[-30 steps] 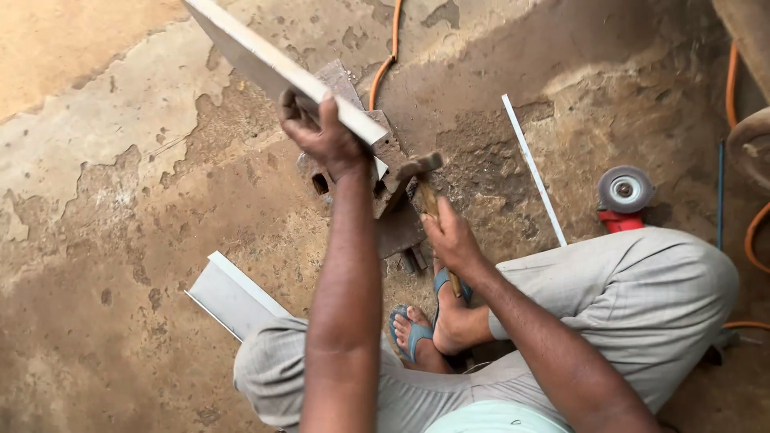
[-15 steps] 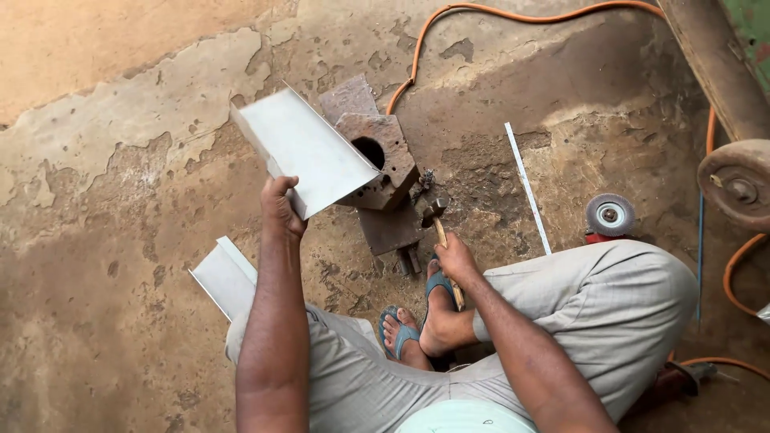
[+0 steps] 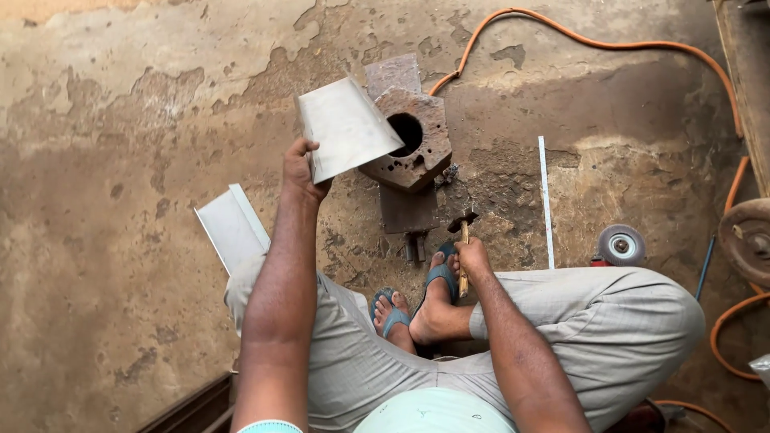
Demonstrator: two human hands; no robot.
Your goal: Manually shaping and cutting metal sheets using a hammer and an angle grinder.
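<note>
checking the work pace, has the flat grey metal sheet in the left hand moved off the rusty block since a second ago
Yes: the flat grey metal sheet was lifted and swung off the rusty iron block, now held by the left hand.

Metalwork shop, floor-level: rusted steel block (image 3: 409, 136), angle grinder (image 3: 619, 245), orange hose (image 3: 609, 44), sheet-metal offcut (image 3: 233, 227) laid on stained concrete floor (image 3: 120, 160) (work done seated).

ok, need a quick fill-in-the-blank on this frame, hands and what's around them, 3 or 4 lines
1. The left hand holds up a bent sheet of ____.
2. The right hand grips a ____ by its wooden handle, head pointing away from the person.
3. The rusty block on the floor has a round ____ in its top.
4. The hose curving across the floor is ____ in colour.

Missing words: metal; hammer; hole; orange
</note>
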